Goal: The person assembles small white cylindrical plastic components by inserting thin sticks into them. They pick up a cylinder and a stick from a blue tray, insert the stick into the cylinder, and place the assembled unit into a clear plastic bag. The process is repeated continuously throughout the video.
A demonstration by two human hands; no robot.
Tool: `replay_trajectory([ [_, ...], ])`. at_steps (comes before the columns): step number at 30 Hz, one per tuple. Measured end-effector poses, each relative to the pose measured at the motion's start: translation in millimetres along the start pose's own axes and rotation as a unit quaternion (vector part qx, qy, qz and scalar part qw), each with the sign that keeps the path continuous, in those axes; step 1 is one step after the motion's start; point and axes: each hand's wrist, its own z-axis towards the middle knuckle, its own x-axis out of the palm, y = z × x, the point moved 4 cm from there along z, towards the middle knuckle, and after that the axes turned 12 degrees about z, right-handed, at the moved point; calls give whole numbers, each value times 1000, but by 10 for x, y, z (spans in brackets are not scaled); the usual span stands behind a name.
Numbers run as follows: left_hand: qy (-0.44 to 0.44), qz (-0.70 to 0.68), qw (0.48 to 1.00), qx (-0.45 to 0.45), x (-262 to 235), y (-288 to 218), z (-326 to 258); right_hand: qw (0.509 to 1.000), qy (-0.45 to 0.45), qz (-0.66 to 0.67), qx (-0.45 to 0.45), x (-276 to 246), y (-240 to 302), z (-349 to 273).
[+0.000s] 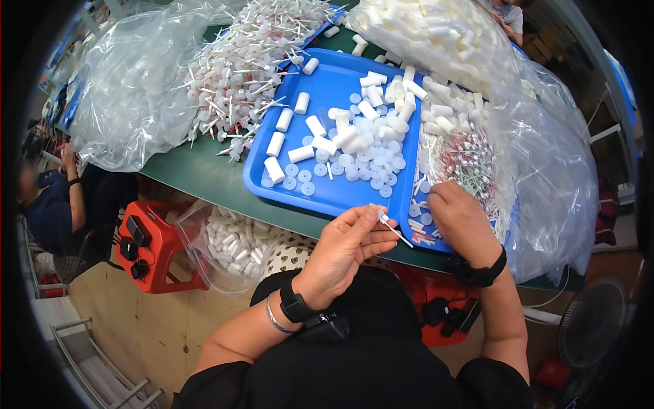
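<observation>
My left hand (346, 244) pinches a thin white stick (400, 232) with a small white piece at its upper end, just off the front edge of a blue tray (327, 202). My right hand (462, 219) is over a second blue tray (403, 222), its fingers curled down at the small parts there; what they grip, if anything, is hidden. Frosted round discs (354, 167) and white foam-like cylinders (300, 154) lie in the first tray. Beside my right hand are thin sticks with red, white and green parts (466, 160).
Left of the trays rises a heap of white stick assemblies (238, 75). Clear plastic bags (133, 102) flank the green table (197, 183); one bag of white cylinders (436, 34) stands behind. Below are a red stool (151, 252) and another bag (231, 238). A person sits at left.
</observation>
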Motion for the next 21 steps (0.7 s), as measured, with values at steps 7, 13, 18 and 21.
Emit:
replay_trajectory([
  [7, -54, 22, 997, 49, 40, -129, -15, 947, -117, 296, 38, -210, 370, -141],
  [13, -54, 6, 997, 61, 88, -139, 4, 948, -131, 289, 37, -197, 422, -190],
  [18, -60, 13, 996, 64, 90, -118, 14, 952, -148, 268, 14, -234, 462, -180],
  [21, -55, 32, 996, 63, 87, -72, 26, 949, -160, 272, 9, -198, 475, -172],
])
